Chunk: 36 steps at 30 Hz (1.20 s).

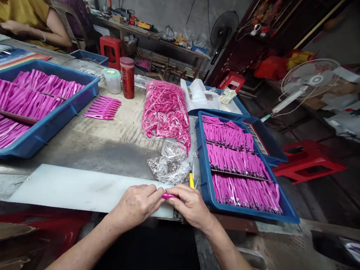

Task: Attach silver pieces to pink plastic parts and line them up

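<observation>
Over the right end of a white board (76, 187), my left hand (140, 201) and my right hand (191, 206) both pinch one small magenta plastic piece (169, 196). Fingers cover most of it, so its full shape is hidden. Just beyond the hands lies a clear plastic bag of small metal parts (170, 168). A yellow-handled tool (191, 180) rests beside my right hand. Farther back sits a clear bag full of magenta plastic pieces (166, 108). To its left, several slim magenta pieces (103, 107) lie in a row.
Blue trays hold rows of magenta pieces at the left (35, 148) and right (249, 211). A red tumbler (127, 79) and a lidded tub (111, 81) stand behind. Across the table at far left sits a person in a mustard top (23, 5). A white fan (312, 80) is at right.
</observation>
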{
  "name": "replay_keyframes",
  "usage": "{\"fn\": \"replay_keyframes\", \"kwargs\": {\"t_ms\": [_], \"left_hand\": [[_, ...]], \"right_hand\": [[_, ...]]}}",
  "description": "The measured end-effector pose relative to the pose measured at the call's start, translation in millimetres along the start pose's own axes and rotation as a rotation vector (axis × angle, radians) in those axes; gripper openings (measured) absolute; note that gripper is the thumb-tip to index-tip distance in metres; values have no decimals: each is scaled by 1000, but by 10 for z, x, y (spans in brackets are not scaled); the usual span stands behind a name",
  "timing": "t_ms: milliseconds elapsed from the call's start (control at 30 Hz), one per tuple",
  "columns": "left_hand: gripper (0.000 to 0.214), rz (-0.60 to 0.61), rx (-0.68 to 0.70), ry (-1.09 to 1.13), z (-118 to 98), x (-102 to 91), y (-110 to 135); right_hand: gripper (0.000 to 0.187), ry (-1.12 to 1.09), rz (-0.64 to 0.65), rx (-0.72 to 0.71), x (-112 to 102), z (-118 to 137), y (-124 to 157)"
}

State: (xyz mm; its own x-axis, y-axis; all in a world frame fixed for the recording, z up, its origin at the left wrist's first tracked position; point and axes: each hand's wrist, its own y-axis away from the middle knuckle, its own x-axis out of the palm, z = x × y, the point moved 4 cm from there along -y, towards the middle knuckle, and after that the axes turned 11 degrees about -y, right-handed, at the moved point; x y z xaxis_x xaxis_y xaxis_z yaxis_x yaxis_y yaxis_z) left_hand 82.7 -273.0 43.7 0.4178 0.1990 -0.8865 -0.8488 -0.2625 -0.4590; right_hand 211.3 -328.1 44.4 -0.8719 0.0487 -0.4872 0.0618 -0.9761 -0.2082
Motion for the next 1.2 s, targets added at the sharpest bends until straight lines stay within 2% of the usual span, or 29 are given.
{"fn": "replay_keyframes", "kwargs": {"t_ms": [333, 467, 567, 633, 767, 933, 1000, 1200], "left_hand": [[16, -5, -16, 17, 28, 89, 14], [16, -24, -46, -7, 87, 172, 42], [16, -20, -63, -30, 128, 247, 55], [15, -17, -69, -39, 143, 296, 65], [17, -13, -81, -37, 152, 374, 95], [18, -8, -90, -10, 154, 404, 118], [18, -1, -98, 2, 159, 410, 121], [18, -5, -101, 11, 162, 435, 123]], "right_hand": [[19, 25, 50, 70, -21, -28, -22], [20, 52, -43, 135, -148, -79, -75], [16, 150, -131, 154, -241, -110, -167], [16, 237, -139, 142, -261, -125, -254], [18, 470, -49, 167, -216, -193, -447], [25, 795, 185, 342, -120, -376, -624], [25, 848, 234, 379, -90, -431, -667], [25, 890, 275, 425, 4, -503, -756]]}}
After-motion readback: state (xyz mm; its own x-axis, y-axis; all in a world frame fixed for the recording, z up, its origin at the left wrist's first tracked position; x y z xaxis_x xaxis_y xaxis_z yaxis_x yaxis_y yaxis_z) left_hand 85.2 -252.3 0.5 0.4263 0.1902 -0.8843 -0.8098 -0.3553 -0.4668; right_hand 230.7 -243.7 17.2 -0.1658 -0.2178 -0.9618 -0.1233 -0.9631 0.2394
